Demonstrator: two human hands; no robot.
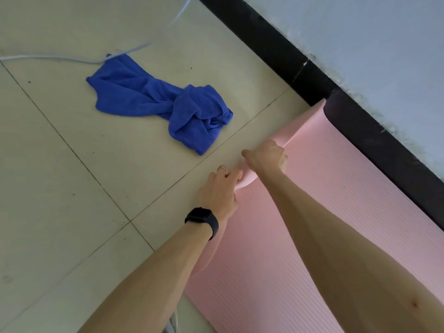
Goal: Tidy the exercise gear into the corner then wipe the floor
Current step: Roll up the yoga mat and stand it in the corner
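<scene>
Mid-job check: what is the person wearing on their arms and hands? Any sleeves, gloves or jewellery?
No sleeves or gloves show: the left forearm and right forearm are uncovered. The left wrist carries a black smartwatch with a squarish face and black strap. The left hand wears a thin ring on one finger. The right hand shows no ring or watch.

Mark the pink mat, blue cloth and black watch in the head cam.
pink mat (252, 260): head view, ribbed flat surface between the two forearms.
blue cloth (165, 102): head view, middle of the crumpled fabric on the floor.
black watch (200, 218): head view, its dark face at the wrist.
</scene>
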